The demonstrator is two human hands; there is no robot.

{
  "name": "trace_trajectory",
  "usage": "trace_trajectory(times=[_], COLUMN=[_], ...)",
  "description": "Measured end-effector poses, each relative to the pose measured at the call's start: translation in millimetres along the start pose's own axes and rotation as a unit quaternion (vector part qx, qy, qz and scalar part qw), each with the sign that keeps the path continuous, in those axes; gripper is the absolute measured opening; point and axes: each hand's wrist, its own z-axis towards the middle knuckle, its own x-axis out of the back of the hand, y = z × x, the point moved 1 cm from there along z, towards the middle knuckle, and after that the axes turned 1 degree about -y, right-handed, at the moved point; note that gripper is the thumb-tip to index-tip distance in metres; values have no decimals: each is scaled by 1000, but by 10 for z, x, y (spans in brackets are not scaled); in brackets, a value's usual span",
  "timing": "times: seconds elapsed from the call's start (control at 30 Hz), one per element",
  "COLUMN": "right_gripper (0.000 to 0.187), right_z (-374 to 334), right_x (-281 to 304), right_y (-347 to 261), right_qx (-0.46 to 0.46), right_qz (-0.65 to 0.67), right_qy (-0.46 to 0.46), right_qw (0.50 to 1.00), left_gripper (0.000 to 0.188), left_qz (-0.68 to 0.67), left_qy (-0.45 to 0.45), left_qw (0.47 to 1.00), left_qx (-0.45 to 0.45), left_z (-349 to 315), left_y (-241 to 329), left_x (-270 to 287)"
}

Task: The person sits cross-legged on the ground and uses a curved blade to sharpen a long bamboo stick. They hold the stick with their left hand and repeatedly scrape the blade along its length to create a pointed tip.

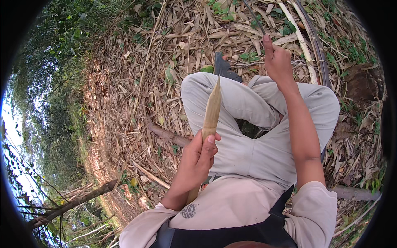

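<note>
My left hand [197,159] is closed around a pale wooden stake [212,109], shaved to a sharp point at its far end. The stake leans over my left thigh, and its lower end runs back past my wrist toward my shirt. Out over my right shin, my right hand [279,64] grips a long, thin, dark blade [253,15], seen nearly edge-on. Its handle is hidden in my fist, and its far end leaves the top of the picture. Blade and stake are well apart.
I sit cross-legged in light trousers [235,153], a dark shoe [225,69] showing beyond my knee. Dry leaves [136,82] cover the ground. Long poles [304,45] lie at the far right, a stump [363,82] beside them. A branch [78,202] lies left, bushes [62,82] behind.
</note>
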Motion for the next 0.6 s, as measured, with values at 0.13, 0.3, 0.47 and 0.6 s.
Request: trace_trajectory(times=[0.13, 0.3, 0.47, 0.6], right_gripper=[70, 65, 64, 65], right_z=[-246, -683, -719, -827], right_x=[-107, -94, -135, -150], right_y=[135, -60, -93, -171], right_qx=[36, 154, 149, 182], right_qz=[45, 16, -16, 8], right_qy=[-9, -80, -104, -124], right_qw=[998, 985, 983, 975], left_gripper=[33, 34, 34, 34], left_qz=[-77, -109, -93, -99], left_qy=[27, -59, -66, -68], left_qw=[995, 990, 990, 990], left_qx=[52, 74, 78, 80], left_z=[265, 389, 447, 455], left_y=[-20, -62, -47, -62], left_x=[188, 59, 11, -5])
